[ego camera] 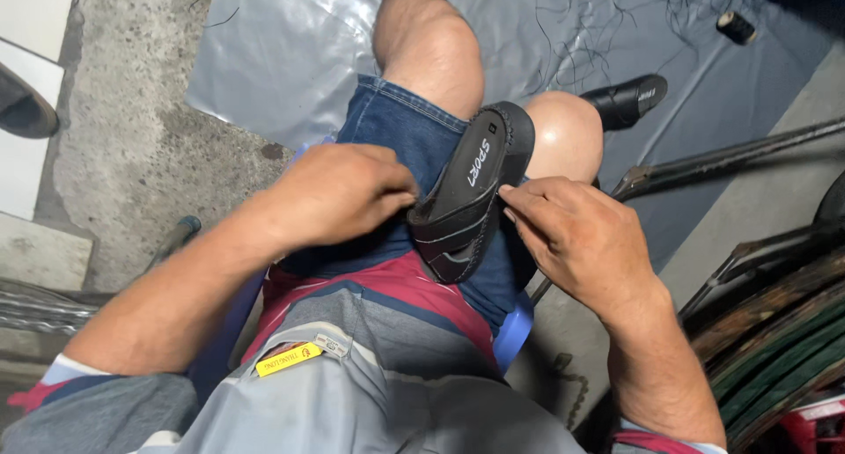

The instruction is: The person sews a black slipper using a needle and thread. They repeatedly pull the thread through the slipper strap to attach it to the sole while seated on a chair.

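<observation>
The person is gripping a black slide sandal (471, 199) between both hands, propped on edge on the lap: the left hand (339, 190) is closing on its strap side, while the right hand (576, 234) is pinching narrowly at the stitched sole edge. Balanced between the knees, the sandal could be slipping down toward the grey sheet (273, 58) if either pinch loosens.

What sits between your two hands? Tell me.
In the head view, a black slide sandal stands on the lap between the left hand and right hand; both touch it.
</observation>
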